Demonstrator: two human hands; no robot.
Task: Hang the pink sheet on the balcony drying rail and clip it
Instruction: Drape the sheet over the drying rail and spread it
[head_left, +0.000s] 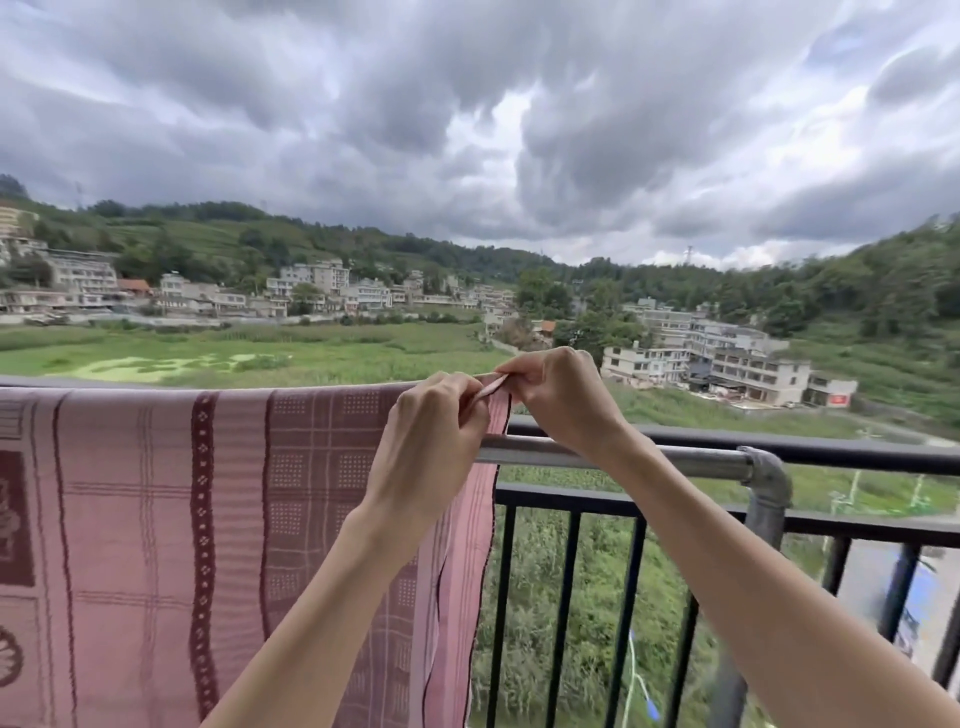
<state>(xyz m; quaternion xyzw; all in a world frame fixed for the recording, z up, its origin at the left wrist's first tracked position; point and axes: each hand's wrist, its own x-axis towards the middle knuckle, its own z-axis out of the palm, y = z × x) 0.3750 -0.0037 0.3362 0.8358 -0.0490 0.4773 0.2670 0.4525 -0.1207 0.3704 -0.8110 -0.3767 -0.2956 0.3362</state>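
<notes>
Pinching the top right corner of the pink sheet (156, 493) between both sets of curled fingers, a person works at a thin line (491, 375) strung above a balcony's galvanised drying rail (675, 460). The left hand (436, 415) grips the hem from the near side, while the right hand (558, 395), just beside it and almost touching, holds the folded tip of the same corner; both are closed on cloth, and no clip can be made out in either.

The sheet lies almost wholly to the left of the grip: its long top edge runs level from the hands out past the left border of the view, and its free right edge drops straight down below the left wrist, in front of the black railing (571, 506). The corner is thus the last free point of the sheet, and the right hand is the nearer one to the bare stretch of rail that ends at the pipe elbow (769, 475). Any fastening would seem to belong at this corner, where line and hem meet; the draping looks done, the clipping not yet.

Beyond the railing lie green fields (260, 353), pale village houses (727, 358) and wooded hills under heavy grey cloud (467, 104).
</notes>
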